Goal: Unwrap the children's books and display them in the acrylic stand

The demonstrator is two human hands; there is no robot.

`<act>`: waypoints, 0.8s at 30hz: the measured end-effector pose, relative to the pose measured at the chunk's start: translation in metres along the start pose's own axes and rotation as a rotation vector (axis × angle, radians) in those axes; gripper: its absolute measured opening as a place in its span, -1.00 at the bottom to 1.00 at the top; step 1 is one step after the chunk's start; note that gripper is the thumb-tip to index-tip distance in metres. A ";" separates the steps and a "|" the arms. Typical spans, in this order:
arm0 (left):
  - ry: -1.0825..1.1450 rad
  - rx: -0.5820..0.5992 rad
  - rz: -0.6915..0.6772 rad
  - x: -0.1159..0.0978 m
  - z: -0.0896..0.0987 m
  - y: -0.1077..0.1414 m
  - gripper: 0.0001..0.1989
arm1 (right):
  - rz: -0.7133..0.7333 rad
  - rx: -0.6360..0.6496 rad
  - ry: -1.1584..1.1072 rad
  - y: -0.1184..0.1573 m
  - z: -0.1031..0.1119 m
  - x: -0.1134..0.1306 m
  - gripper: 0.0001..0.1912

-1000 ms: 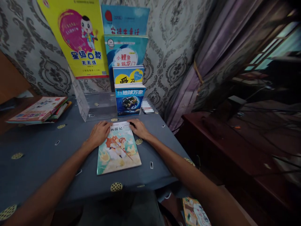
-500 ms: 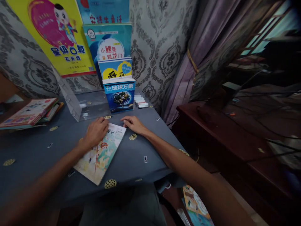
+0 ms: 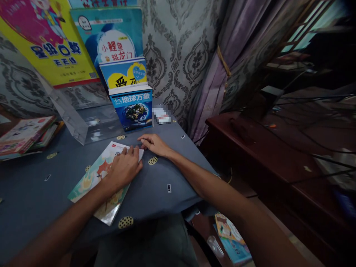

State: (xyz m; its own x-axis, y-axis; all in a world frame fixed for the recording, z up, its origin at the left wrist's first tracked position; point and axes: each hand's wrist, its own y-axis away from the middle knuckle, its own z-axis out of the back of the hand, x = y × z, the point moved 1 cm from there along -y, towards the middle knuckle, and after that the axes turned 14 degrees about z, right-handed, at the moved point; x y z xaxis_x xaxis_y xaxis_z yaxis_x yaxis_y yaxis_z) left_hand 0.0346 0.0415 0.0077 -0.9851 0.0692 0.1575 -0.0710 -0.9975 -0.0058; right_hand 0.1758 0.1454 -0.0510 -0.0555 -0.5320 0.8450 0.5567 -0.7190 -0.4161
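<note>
Turned clockwise since the earlier frame, the illustrated paperback now lies slantwise on the table near its front edge, and the left grip has shifted across its cover. It should be light and bendy, its glossy face apt to slide on the cloth; the exposed lower corner or long right edge looks the best hold. The left grip rests palm-down, fingers extended towards the book's top edge, not closed around it. Loosely curled, the right grip sits at the top right corner; whether it pinches anything is unclear. Farther back, a clear stand and an upright blue Earth-cover book bar the far side. A book stack lies towards the table's left end.
</note>
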 end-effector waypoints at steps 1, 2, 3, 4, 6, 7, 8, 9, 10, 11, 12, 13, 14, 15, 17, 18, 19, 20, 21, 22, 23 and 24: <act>0.010 0.012 0.000 0.001 0.002 0.000 -0.64 | 0.002 -0.004 0.000 0.000 0.000 0.000 -0.73; 0.020 0.026 0.005 0.001 0.004 -0.001 -0.64 | 0.004 -0.007 -0.001 0.000 0.000 0.000 -0.73; 0.028 0.041 0.013 0.002 0.005 -0.001 -0.65 | 0.006 -0.008 -0.002 -0.001 0.000 0.000 -0.73; 0.035 0.052 0.023 0.003 0.007 -0.002 -0.66 | 0.006 -0.010 -0.004 -0.001 0.000 0.000 -0.74; 0.046 0.062 0.037 0.005 0.010 -0.002 -0.66 | 0.005 -0.012 -0.007 -0.001 0.000 0.001 -0.74; 0.050 0.064 0.043 0.005 0.012 -0.002 -0.66 | 0.005 -0.013 -0.009 -0.001 0.000 0.002 -0.75; 0.051 0.067 0.049 0.006 0.013 -0.002 -0.66 | 0.006 -0.014 -0.010 -0.001 0.000 0.002 -0.75; 0.051 0.073 0.055 0.006 0.014 -0.003 -0.66 | 0.008 -0.012 -0.013 -0.001 0.000 0.003 -0.74; 0.049 0.079 0.062 0.006 0.016 -0.003 -0.65 | 0.011 -0.008 -0.016 -0.001 0.000 0.003 -0.74; 0.044 0.084 0.067 0.006 0.017 -0.003 -0.65 | 0.013 -0.005 -0.020 -0.001 0.001 0.003 -0.73; 0.038 0.088 0.069 0.006 0.017 -0.003 -0.65 | 0.014 -0.001 -0.023 -0.001 0.001 0.004 -0.73; 0.033 0.089 0.068 0.006 0.017 -0.003 -0.66 | 0.014 0.003 -0.023 -0.001 0.001 0.004 -0.72; 0.029 0.085 0.064 0.006 0.016 -0.003 -0.66 | 0.012 0.005 -0.021 -0.001 0.001 0.004 -0.72; 0.028 0.077 0.057 0.006 0.015 -0.003 -0.66 | 0.010 0.006 -0.014 -0.001 0.001 0.004 -0.72; 0.031 0.044 0.037 0.006 0.010 -0.003 -0.65 | 0.009 0.008 0.006 0.000 0.001 0.005 -0.72; 0.035 0.024 0.031 0.006 0.007 -0.003 -0.64 | 0.013 0.012 0.019 0.000 0.002 0.006 -0.72; 0.039 0.003 0.027 0.006 0.005 -0.003 -0.63 | 0.019 0.017 0.040 0.000 0.003 0.008 -0.72; 0.044 -0.015 0.023 0.006 0.002 -0.002 -0.62 | 0.028 0.026 0.072 0.000 0.004 0.009 -0.73; 0.046 -0.029 0.019 0.007 0.000 -0.002 -0.61 | 0.037 0.034 0.117 0.000 0.005 0.012 -0.74; 0.047 -0.038 0.012 0.009 -0.001 -0.002 -0.60 | 0.045 0.039 0.173 0.001 0.006 0.014 -0.75; 0.050 -0.041 -0.002 0.012 -0.003 -0.003 -0.59 | 0.050 0.039 0.235 0.002 0.007 0.017 -0.74; 0.054 -0.040 -0.015 0.016 -0.003 -0.003 -0.58 | 0.053 0.038 0.286 0.003 0.007 0.019 -0.71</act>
State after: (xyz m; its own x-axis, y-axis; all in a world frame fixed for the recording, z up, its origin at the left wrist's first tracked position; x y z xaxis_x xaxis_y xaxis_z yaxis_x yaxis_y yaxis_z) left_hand 0.0186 0.0460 0.0068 -0.9908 0.0864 0.1045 -0.0913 -0.9949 -0.0435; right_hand 0.1822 0.1364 -0.0332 -0.2538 -0.6766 0.6912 0.5953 -0.6725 -0.4397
